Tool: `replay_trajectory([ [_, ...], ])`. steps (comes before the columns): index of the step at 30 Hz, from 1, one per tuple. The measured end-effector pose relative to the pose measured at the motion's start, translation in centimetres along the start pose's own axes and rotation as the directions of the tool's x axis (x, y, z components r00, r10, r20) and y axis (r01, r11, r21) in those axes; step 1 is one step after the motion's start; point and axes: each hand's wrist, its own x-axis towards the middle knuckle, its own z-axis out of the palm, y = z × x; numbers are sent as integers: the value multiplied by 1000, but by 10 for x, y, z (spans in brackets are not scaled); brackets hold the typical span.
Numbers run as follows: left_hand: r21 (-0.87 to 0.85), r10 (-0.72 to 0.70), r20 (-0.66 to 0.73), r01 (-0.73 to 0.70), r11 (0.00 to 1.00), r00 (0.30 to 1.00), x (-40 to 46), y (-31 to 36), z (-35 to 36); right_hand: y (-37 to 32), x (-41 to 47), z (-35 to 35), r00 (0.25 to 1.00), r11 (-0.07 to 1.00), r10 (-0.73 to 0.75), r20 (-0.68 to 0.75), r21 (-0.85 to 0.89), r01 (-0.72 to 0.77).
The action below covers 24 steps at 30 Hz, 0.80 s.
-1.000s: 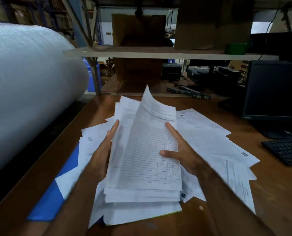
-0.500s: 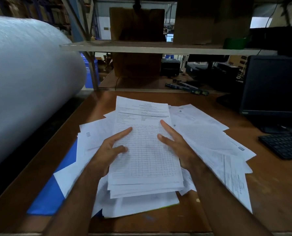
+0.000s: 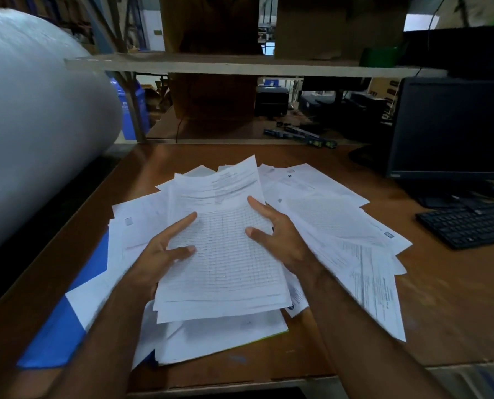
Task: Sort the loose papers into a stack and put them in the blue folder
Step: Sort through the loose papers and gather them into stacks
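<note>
**Papers part-gathered; folder still half buried**

Head view. A partial stack point(image 3: 222, 260) of gridded sheets is held just above the heap at bench centre. The left hand point(image 3: 159, 251) grips its left edge, thumb on top and forefinger extended across the page; the right hand point(image 3: 280, 237) grips the right edge, thumb on top, forefinger straight. Loose papers point(image 3: 340, 220) are fanned out to the right and at the left, with more sheets under the stack. The blue folder point(image 3: 58, 332) lies flat at the left, its near corner exposed, the rest covered by paper. A keyboard point(image 3: 467, 226) and monitor point(image 3: 453, 128) are noted at the right of the bench point(image 3: 456, 306).

Step judged in hand: gathering and squaring. Next move calls for the scattered sheets to be added, then the folder uncovered and opened.
</note>
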Motion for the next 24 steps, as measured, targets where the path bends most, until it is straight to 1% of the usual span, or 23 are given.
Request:
replay_trajectory([
  [2, 35, 40, -35, -38, 999, 999, 1, 0, -2, 2, 4, 0, 1000, 987, -16, -14, -158, 14],
  [4, 23, 63, -54, -62, 998, 997, -2, 2, -9, 12, 11, -14, 997, 951, 81, -18, -298, -83],
  [5, 15, 63, -68, -62, 998, 996, -4, 2, -13, 21, 14, -29, 990, 898, 141, -29, -417, -140],
  [7, 12, 48, -117, -47, 999, 992, -7, 1, -22, 40, 15, -68, 950, 679, 306, -56, -687, -259],
  [8, 3, 38, -146, -38, 999, 989, -9, -1, -25, 46, 13, -85, 914, 573, 398, -75, -758, -312],
  [9, -7, 27, -164, -29, 1000, 986, -10, -3, -28, 51, 12, -99, 880, 494, 466, -90, -798, -344],
  [10, -14, 13, -179, -16, 1000, 984, -10, -5, -31, 54, 12, -107, 861, 449, 499, -96, -821, -352],
  [11, -24, 3, -185, -8, 1000, 983, -9, -7, -31, 55, 13, -112, 858, 434, 504, -96, -831, -348],
  [12, -42, -5, -192, -3, 999, 981, -9, -9, -31, 56, 16, -114, 866, 453, 491, -95, -822, -347],
  [15, -52, -3, -200, -7, 999, 980, -4, -13, -28, 58, 23, -113, 913, 602, 400, -74, -730, -323],
  [17, -50, 8, -190, -18, 999, 982, -2, -14, -28, 56, 27, -117, 936, 715, 353, -8, -643, -275],
  [18, -59, 5, -190, -17, 998, 982, -2, -13, -29, 55, 28, -118, 947, 757, 320, 28, -609, -238],
  [19, -61, 8, -191, -20, 998, 982, -1, -14, -30, 52, 29, -120, 960, 777, 278, 35, -596, -203],
  [21, -61, 10, -202, -23, 998, 979, 0, -14, -34, 44, 28, -125, 983, 786, 180, -36, -596, -166],
  [22, -58, 9, -212, -22, 998, 977, 0, -14, -35, 39, 24, -128, 989, 818, 121, -86, -556, -148],
  [24, -69, 10, -207, -25, 997, 978, 1, -16, -37, 21, 12, -133, 980, 923, 26, -198, -372, -99],
])
